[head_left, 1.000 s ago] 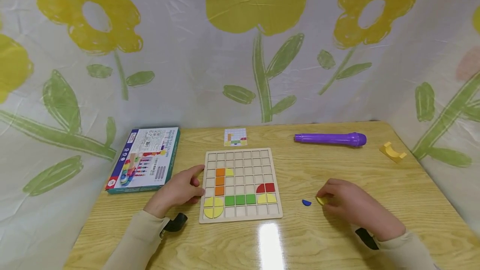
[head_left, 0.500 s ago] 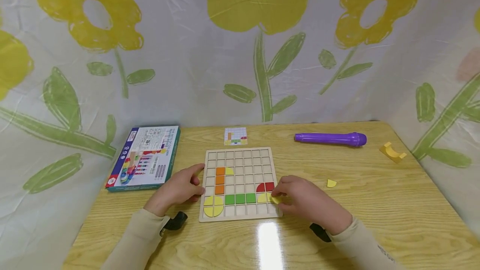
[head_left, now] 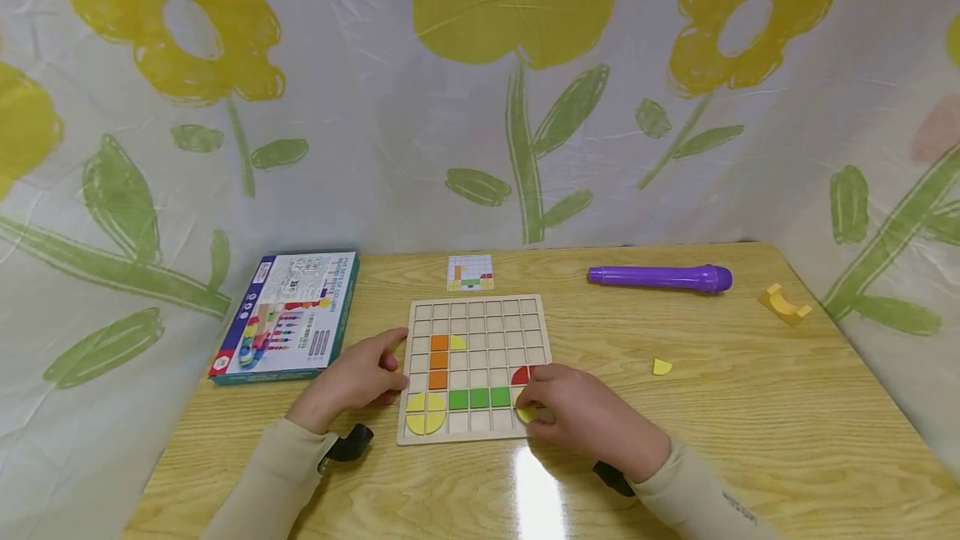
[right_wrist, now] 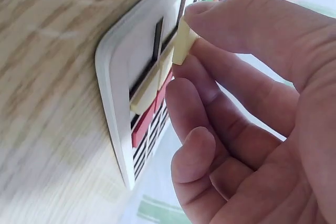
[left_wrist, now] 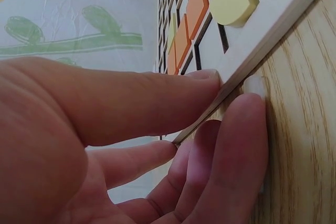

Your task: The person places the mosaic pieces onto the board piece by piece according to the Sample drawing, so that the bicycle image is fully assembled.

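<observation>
A wooden grid board (head_left: 481, 308) lies on the table, holding orange squares (head_left: 438, 361), green squares (head_left: 479, 397) and yellow quarter-circles (head_left: 425, 413). At its left edge my left hand (head_left: 360, 377) touches the rim with thumb and index finger; the remaining fingers curl beside it, seen in the left wrist view. Over the lower right of the board, my right hand (head_left: 592, 411) pinches a yellow quarter-circle piece (right_wrist: 182, 40) between thumb and finger, tilted on edge. Red pieces (right_wrist: 144, 121) and yellow ones there are partly hidden from the head view.
A yellow quarter-circle (head_left: 662, 367) lies loose right of the board. Behind the board is a small pattern card (head_left: 471, 272). A boxed set (head_left: 288, 319) lies at left, a purple toy microphone (head_left: 660, 277) and a yellow arch block (head_left: 785, 304) at right.
My right hand picked up a yellow piece from the table and carried it left over the board. The blue piece beside it is no longer visible. My left hand stayed at the board's edge.
</observation>
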The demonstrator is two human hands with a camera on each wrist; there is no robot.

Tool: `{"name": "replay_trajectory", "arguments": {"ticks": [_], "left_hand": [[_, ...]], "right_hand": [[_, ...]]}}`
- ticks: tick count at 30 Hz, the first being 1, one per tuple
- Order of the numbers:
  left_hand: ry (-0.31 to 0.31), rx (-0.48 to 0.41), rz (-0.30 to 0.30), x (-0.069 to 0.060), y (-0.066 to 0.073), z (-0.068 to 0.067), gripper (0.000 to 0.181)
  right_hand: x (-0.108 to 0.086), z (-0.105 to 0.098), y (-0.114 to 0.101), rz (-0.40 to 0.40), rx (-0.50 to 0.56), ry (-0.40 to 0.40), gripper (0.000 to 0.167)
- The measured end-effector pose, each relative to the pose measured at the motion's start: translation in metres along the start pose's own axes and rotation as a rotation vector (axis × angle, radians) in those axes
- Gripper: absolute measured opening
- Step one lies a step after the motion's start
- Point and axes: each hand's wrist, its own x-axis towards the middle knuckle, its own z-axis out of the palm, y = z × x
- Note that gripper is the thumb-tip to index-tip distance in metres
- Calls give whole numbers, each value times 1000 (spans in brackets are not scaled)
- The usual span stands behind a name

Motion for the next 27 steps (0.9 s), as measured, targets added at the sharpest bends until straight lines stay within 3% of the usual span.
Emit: {"name": "replay_trajectory", "arguments": {"ticks": [10,27], "left_hand": [[6,-16,0,0,-2,0,79],[1,-8,23,1,-1,0,79]], "right_hand": [[3,9,0,-25,-55,4,16],[3,8,1,-16,-35,17,17]]}}
